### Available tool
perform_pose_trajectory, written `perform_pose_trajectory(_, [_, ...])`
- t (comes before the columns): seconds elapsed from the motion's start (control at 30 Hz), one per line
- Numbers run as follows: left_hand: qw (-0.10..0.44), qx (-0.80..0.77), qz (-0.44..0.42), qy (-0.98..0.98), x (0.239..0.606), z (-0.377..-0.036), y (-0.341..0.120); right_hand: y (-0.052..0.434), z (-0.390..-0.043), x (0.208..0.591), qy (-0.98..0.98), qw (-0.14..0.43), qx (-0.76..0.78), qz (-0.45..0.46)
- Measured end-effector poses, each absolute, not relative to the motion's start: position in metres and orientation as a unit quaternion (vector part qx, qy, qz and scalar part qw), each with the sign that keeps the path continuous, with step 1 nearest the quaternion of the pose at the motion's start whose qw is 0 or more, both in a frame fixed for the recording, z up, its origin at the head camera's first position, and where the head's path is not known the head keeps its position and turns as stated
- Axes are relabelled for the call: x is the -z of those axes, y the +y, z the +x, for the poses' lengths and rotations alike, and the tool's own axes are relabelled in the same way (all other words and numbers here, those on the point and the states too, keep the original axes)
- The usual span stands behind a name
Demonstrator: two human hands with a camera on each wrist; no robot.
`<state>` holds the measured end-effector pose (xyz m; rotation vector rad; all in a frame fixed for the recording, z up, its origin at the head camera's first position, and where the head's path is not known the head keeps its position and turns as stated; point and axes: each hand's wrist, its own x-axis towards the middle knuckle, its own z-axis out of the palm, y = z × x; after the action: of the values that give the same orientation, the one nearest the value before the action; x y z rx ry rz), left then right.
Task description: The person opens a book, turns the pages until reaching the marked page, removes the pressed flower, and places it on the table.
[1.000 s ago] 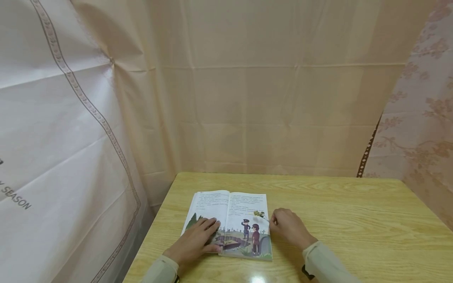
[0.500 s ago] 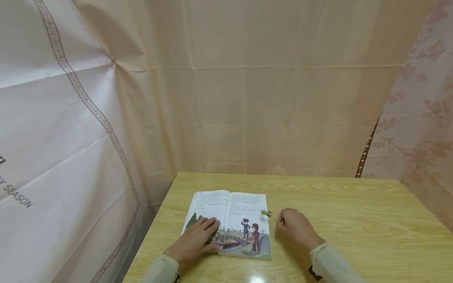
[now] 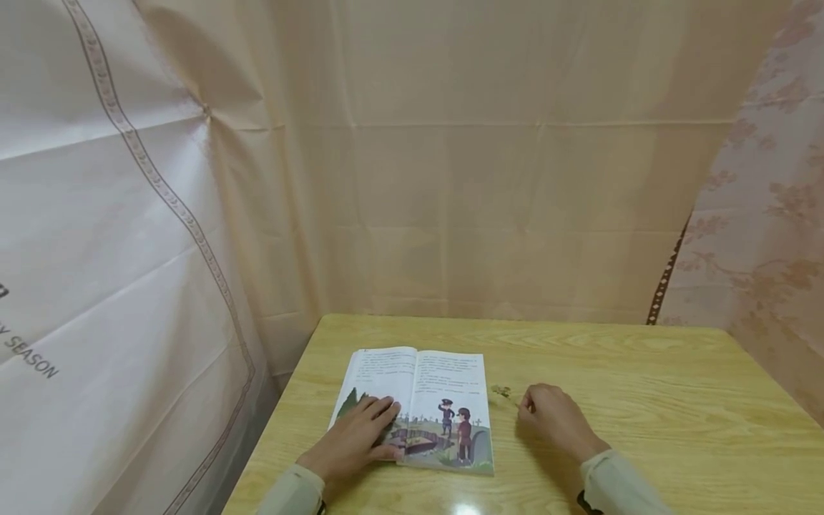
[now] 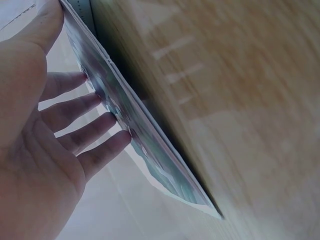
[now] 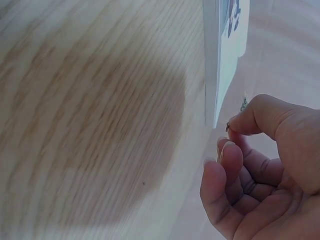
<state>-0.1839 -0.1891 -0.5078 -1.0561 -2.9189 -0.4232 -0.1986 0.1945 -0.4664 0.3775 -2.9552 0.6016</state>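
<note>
An open book with text and a cartoon graveyard picture lies on the wooden table. My left hand rests on its left page, and in the left wrist view the fingertips touch the paper with the fingers fairly straight. To the right of the book, my right hand pinches the thin stem of a small sprig with greenish-yellow leaves or flowers. The sprig's head points left, just off the book's right edge. From the right wrist, most of the sprig is hidden behind the thumb.
A beige cloth hangs behind the table's far edge. White printed cloth hangs on the left, and a pink floral one on the right.
My right hand has moved to the right, drawing the sprig off the right page and out past the book's edge. My left hand has stayed on the book.
</note>
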Motion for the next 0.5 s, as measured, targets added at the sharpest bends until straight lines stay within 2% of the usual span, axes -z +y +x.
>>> perform_pose_trajectory(0.2, [0.014, 0.126, -0.342, -0.931, 0.507, -0.185, -0.190, 0.204, -0.199, 0.465, -0.972, 0.048, -0.199, 0.120])
perform_pose_trajectory(0.5, [-0.009, 0.135, -0.332, -0.934, 0.507, -0.185, -0.189, 0.225, -0.194, 0.469, -0.974, 0.027, -0.201, 0.101])
